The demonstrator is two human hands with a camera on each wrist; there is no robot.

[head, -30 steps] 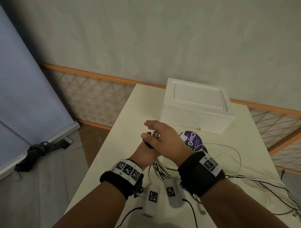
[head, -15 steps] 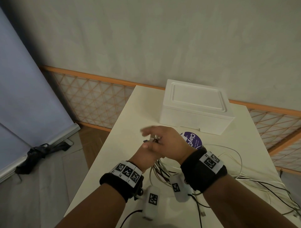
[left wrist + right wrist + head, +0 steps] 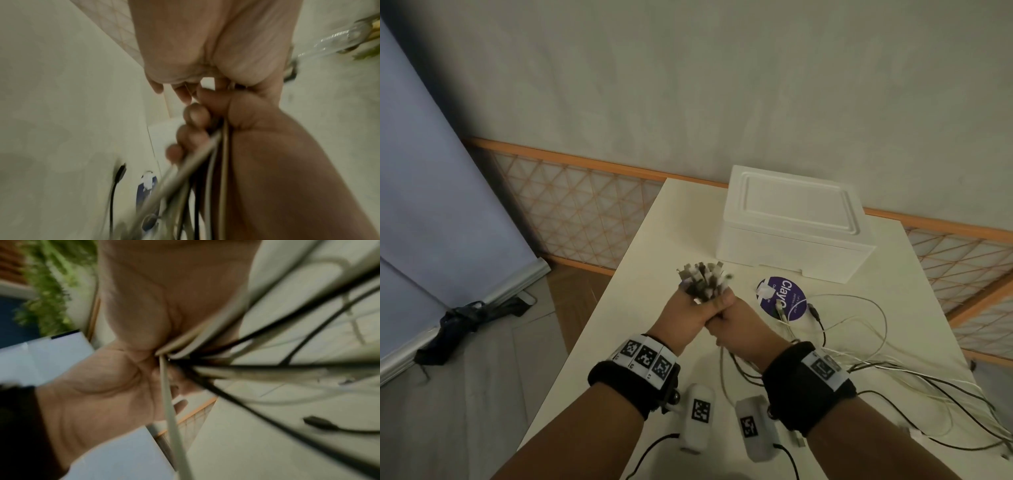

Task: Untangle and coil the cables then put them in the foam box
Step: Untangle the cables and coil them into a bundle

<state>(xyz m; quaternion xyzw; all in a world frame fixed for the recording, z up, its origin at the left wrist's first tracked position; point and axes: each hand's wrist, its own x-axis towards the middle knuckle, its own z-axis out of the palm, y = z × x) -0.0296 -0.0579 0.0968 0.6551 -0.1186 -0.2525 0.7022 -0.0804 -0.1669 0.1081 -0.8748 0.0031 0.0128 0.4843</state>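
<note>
Over the middle of the cream table [image 3: 654, 240], both hands hold one bundle of white and black cables [image 3: 703, 282]. My left hand [image 3: 683, 317] grips the bundle just below its connector ends, which stick up in a tuft. Pressed against it from the right, my right hand [image 3: 734, 320] has its fingers [image 3: 193, 116] curled round the same strands [image 3: 205, 162]. The cables [image 3: 267, 369] fan out of the fist and trail over the table to the right [image 3: 893, 359]. The white foam box [image 3: 791, 222] stands behind the hands with its lid on.
A round purple label [image 3: 786, 298] lies on the table between the box and the loose cables. A black plug [image 3: 814, 311] rests beside it. The table's left edge drops to the floor, where a black object [image 3: 462, 322] lies.
My right hand lay across the left with its fingers stretched out. Now it is curled beside the left hand round the bundle, and the connector ends show above both fists.
</note>
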